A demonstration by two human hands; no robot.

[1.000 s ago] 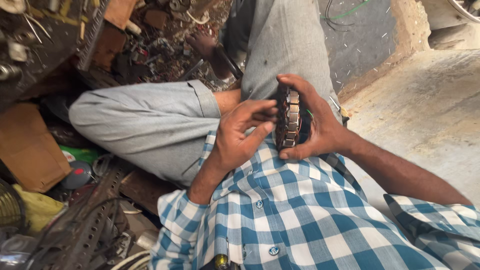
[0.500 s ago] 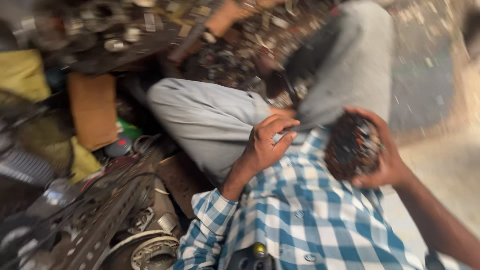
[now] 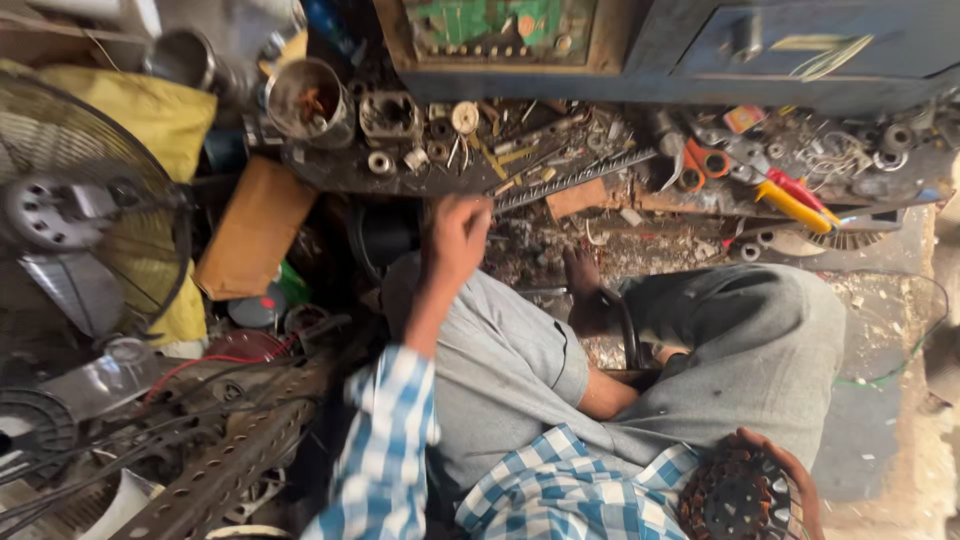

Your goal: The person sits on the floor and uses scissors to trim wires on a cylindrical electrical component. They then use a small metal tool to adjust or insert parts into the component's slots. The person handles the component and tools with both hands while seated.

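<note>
The motor stator (image 3: 740, 497), a round dark core w/ copper-coloured windings, sits at the bottom right of the view, resting against the person's checked shirt (image 3: 560, 495). The right hand (image 3: 790, 480) is curled round its far edge, fingers wrapped over the rim, gripping it.

The left hand (image 3: 458, 238) is extended fwd, well apart from the stator, fingers folded loosely; whether it grips anything cannot be told. It is positioned just short of the low workbench (image 3: 600, 170), near a long toothed strip, prob. a saw blade or file (image 3: 570, 180), lying diagonally on the bench edge.

Bench top is crowded: a metal can (image 3: 308, 100), small bearings and washers (image 3: 380, 160), loose screws, pliers w/ orange handles (image 3: 700, 165), a tool w/ yellow and red handles (image 3: 795, 200), a wire brush (image 3: 850, 238). Behind the bench stands a blue cabinet (image 3: 800, 45) w/ a green circuit board (image 3: 500, 25) mounted at left.

Between the two hands lie the person's folded legs in grey trousers (image 3: 700, 360) and a bare foot (image 3: 585, 285), obstructing a direct line across.

At left: a fan w/ wire guard (image 3: 90, 210), a yellow cloth (image 3: 150, 110), a brown cardboard piece (image 3: 255, 230), perforated angle iron (image 3: 230, 470) and tangled cables.
</note>
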